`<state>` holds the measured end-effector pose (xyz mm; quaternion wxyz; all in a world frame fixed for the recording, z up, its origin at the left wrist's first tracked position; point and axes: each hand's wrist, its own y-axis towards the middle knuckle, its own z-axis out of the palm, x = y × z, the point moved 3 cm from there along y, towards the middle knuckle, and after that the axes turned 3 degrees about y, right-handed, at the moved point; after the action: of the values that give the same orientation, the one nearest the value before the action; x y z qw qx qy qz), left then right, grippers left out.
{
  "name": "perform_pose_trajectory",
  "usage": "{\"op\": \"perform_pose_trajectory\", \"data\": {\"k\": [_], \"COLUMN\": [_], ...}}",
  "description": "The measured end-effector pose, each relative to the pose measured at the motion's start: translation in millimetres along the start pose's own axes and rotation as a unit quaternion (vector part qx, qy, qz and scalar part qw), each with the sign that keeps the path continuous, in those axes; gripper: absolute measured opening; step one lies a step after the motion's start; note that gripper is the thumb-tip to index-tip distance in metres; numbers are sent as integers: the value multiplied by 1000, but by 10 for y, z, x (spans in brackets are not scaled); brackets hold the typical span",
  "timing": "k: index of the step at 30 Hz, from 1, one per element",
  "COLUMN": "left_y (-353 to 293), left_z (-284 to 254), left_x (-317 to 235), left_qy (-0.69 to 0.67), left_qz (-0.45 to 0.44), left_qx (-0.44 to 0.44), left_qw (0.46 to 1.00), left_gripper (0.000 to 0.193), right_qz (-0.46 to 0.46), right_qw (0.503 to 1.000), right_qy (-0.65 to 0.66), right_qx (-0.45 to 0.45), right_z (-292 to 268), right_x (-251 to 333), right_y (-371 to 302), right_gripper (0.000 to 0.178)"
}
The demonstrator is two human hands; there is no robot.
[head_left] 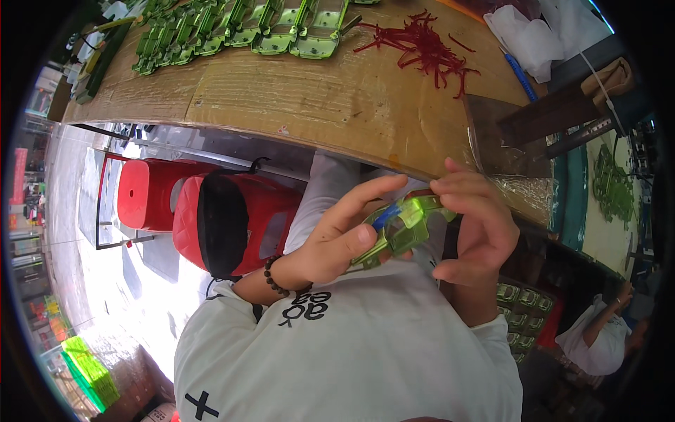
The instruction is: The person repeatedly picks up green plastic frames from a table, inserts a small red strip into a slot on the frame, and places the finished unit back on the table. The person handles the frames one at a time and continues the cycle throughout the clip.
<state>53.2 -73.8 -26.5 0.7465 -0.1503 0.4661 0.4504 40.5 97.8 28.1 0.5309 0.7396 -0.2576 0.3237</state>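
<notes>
A glossy green toy car shell [408, 228] with window-like openings is held in front of my chest, tilted. My left hand [337, 235], with a dark beaded bracelet at the wrist, grips its left end between thumb and fingers. A blue patch shows on the shell near those fingers, and a thin red strip lies along its upper edge. My right hand [481, 225] is at the shell's right end, its fingertips against the upper edge. Its thumb stands apart from the shell, with the fingers curved and spread.
Rows of similar green shells [309, 35] lie on the wooden table [281, 105], beside a heap of red strips [422, 49]. A blue pen-like tool [519, 74] lies at the right. Red stools [246, 218] stand at the left. Another person [598, 337] sits at the right.
</notes>
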Motion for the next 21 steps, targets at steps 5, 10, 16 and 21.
{"op": "perform_pose_trajectory", "data": {"k": [5,10,16,21], "left_y": [24,180,359,389], "left_z": [234,483,629,642], "left_x": [168,180,309,264], "left_qy": [-533,-615,-507,-397], "left_qz": [-234,-327,-380,-419], "left_qx": [129,85,31,56], "left_qw": [803,713,773,815], "left_gripper": [63,62,61,76], "right_qz": [32,39,222,233], "right_qw": [915,775,703,655], "right_qy": [393,593,567,633], "right_qx": [-89,-217,-367,-341], "right_z": [117,376,169,18], "right_x": [-352,-299,-61,-55], "right_y": [-289,-431,-568,-727], "right_gripper": [71,68,43,38]}}
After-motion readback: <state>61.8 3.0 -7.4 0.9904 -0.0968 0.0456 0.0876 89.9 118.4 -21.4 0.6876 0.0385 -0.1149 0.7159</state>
